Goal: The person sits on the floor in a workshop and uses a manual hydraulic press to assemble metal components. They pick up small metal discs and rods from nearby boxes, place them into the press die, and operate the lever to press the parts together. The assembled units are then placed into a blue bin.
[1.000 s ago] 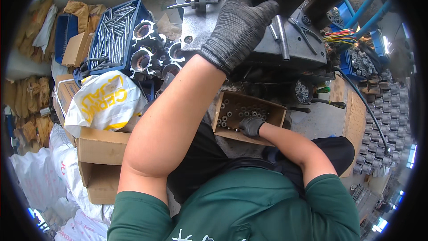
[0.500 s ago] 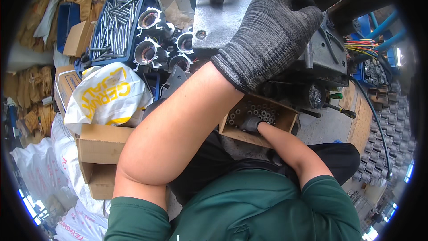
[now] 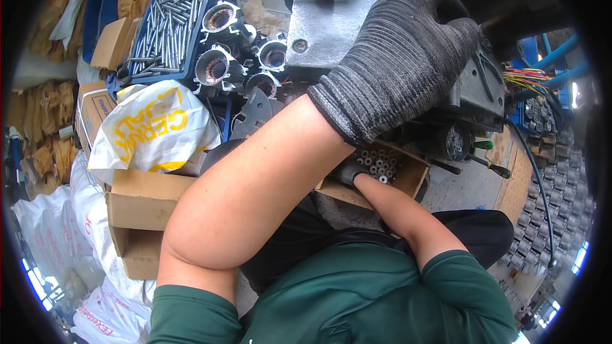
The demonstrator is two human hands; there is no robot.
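Fingers of right hand [image 3: 349,172] hidden, can't tell grip, left end inside box [image 3: 343,195], metal rings [image 3: 384,168] just right, left hand [image 3: 414,51] farther, fingertips hidden, grip unclear.

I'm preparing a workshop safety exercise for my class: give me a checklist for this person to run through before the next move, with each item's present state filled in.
1. Both hands gloved: ok; the left hand and right hand wear grey knitted gloves.
2. Right hand inside the brown box, beside the small metal rings: ok.
3. Right hand holding a ring: cannot tell; its fingers are hidden.
4. Left hand's grip: cannot tell; the glove's back hides what the fingers may hold.
5. Metal block free of loose tools: not ok; pliers lie on it near the left hand.
6. Sleeves short of the wrists: ok; the green sleeves leave both forearms bare.
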